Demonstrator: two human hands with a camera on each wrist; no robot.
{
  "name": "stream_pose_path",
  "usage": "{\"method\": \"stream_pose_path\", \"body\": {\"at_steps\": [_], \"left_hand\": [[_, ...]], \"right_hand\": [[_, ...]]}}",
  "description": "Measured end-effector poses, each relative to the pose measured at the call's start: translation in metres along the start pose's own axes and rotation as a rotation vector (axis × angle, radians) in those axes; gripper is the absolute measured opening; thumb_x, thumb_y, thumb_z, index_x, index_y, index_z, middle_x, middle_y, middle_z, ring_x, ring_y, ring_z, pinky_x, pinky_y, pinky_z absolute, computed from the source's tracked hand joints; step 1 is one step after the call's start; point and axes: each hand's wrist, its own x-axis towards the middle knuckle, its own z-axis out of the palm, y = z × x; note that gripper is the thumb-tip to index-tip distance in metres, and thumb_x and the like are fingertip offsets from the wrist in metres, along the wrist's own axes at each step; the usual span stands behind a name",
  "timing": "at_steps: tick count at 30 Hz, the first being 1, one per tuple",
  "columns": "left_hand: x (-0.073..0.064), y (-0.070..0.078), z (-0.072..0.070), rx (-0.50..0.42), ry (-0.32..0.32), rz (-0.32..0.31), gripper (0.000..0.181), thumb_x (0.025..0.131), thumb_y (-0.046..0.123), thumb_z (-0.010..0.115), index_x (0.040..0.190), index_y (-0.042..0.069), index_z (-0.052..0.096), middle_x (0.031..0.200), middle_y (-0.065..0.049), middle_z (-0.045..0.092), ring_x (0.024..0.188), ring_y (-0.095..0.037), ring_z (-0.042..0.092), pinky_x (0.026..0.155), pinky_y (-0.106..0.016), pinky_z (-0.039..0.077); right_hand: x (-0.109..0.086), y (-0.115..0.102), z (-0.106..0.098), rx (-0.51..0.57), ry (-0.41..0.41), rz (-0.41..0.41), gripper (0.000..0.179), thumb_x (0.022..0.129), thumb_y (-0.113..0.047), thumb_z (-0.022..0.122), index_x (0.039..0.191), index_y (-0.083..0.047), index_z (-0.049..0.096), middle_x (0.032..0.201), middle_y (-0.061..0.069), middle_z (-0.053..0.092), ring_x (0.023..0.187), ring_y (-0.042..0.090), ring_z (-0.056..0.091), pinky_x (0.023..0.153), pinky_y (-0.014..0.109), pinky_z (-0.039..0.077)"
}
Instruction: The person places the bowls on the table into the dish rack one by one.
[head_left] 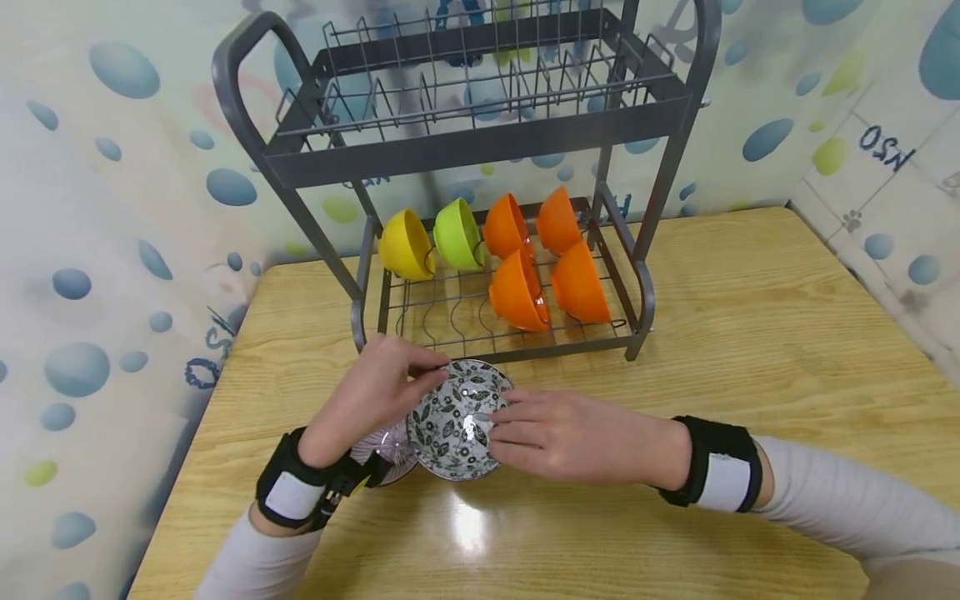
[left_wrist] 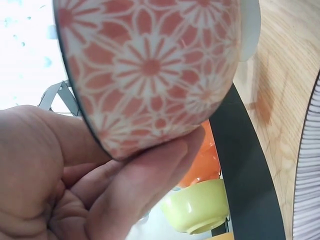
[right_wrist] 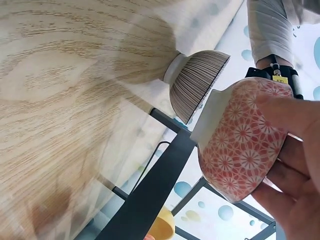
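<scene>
Both hands hold one bowl (head_left: 459,421), its inside white with dark leaves and its outside (left_wrist: 150,65) pink with white flowers. My left hand (head_left: 386,379) pinches the rim at the upper left, thumb and fingers on either side of the wall. On the right side, my right hand (head_left: 551,433) grips the bowl, with its thumb lying on the outer wall in the right wrist view. The bowl's foot appears raised off the table. Beside it, partly hidden by the left wrist, a striped bowl (right_wrist: 200,77) stands upright on the table.
A dark two-tier dish rack (head_left: 480,150) stands just behind the hands. On its lower tier, a yellow bowl (head_left: 405,246), a green bowl (head_left: 457,235) and several orange bowls (head_left: 517,292) lean on edge. The wooden table (head_left: 750,333) meets patterned walls at the back and sides.
</scene>
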Motion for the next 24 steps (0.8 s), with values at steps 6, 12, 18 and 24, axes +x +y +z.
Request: {"method": "stream_pose_path", "body": {"at_steps": [6, 12, 18, 24], "left_hand": [[0.002, 0.001, 0.000, -0.008, 0.001, -0.012, 0.017, 0.084, 0.012, 0.071, 0.100, 0.008, 0.076, 0.090, -0.006, 0.075, 0.073, -0.006, 0.067, 0.062, -0.019, 0.054], [-0.001, 0.000, -0.002, -0.038, 0.011, -0.055, 0.018, 0.086, 0.015, 0.070, 0.103, 0.010, 0.076, 0.095, -0.003, 0.075, 0.080, -0.007, 0.068, 0.072, -0.027, 0.057], [-0.011, -0.003, -0.011, -0.113, 0.095, -0.081, 0.023, 0.088, 0.021, 0.068, 0.107, 0.009, 0.074, 0.098, -0.005, 0.075, 0.076, -0.006, 0.067, 0.067, -0.021, 0.056], [-0.025, -0.018, -0.031, -0.104, 0.508, -0.158, 0.025, 0.091, 0.025, 0.064, 0.106, 0.008, 0.075, 0.095, -0.009, 0.075, 0.079, 0.006, 0.064, 0.067, -0.009, 0.051]], "right_hand": [[0.002, 0.003, 0.000, -0.027, 0.032, -0.016, 0.017, 0.091, -0.004, 0.053, 0.099, -0.010, 0.067, 0.094, -0.001, 0.070, 0.091, 0.012, 0.065, 0.102, 0.034, 0.047], [0.003, 0.008, -0.003, -0.027, 0.083, -0.036, 0.021, 0.094, -0.002, 0.049, 0.099, -0.008, 0.068, 0.096, 0.001, 0.072, 0.092, 0.014, 0.067, 0.101, 0.035, 0.048], [0.004, 0.013, -0.009, 0.029, 0.116, -0.028, 0.017, 0.090, -0.002, 0.058, 0.101, -0.008, 0.069, 0.098, 0.001, 0.073, 0.094, 0.012, 0.067, 0.101, 0.033, 0.048], [0.004, 0.020, -0.012, 0.084, 0.154, 0.007, 0.019, 0.083, -0.001, 0.067, 0.100, -0.007, 0.070, 0.098, 0.002, 0.073, 0.093, 0.011, 0.067, 0.097, 0.032, 0.050]]}}
